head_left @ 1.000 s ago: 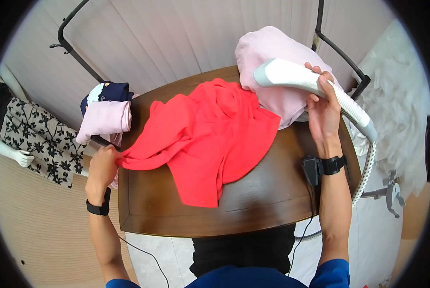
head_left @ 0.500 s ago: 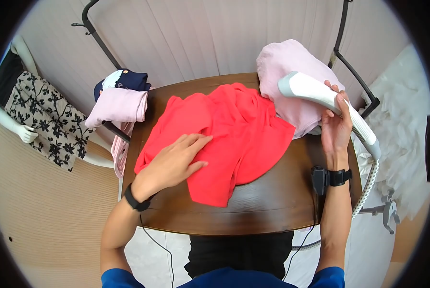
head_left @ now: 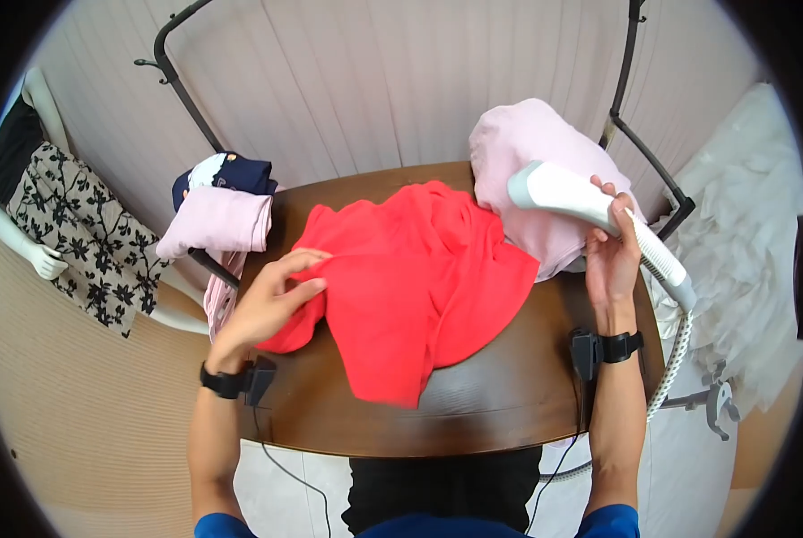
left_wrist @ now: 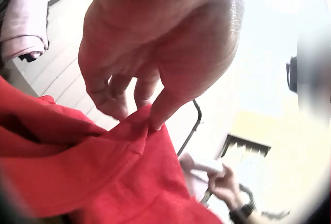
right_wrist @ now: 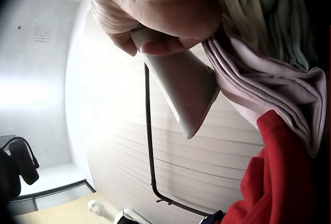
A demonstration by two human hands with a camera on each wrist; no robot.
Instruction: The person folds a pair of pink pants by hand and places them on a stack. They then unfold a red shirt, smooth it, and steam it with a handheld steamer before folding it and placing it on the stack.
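Note:
My left hand (head_left: 271, 303) pinches the edge of a red garment (head_left: 419, 287) between thumb and fingers. A raised fold of the cloth (left_wrist: 147, 123) shows at the fingertips in the left wrist view. The rest of the garment lies rumpled on a dark wooden table (head_left: 500, 394). On the right, my right hand (head_left: 615, 264) grips a white handheld garment steamer (head_left: 567, 193) with a grey head, thumb and fingers wrapped about its handle. The head of the steamer (right_wrist: 183, 89) points left, above a pink cloth pile (head_left: 518, 148).
Folded pink cloth (head_left: 217, 220) and a navy garment (head_left: 240, 175) sit at the table's left side. A black rack frame (head_left: 190, 103) stands behind. The steamer's ribbed hose (head_left: 675, 363) runs down at right. A mannequin in a floral skirt (head_left: 87, 224) is at far left.
My left hand moved from the garment's left end onto its middle, then back left, where it now lifts a fold. The garment's left part has been drawn inward. My right hand still holds the steamer.

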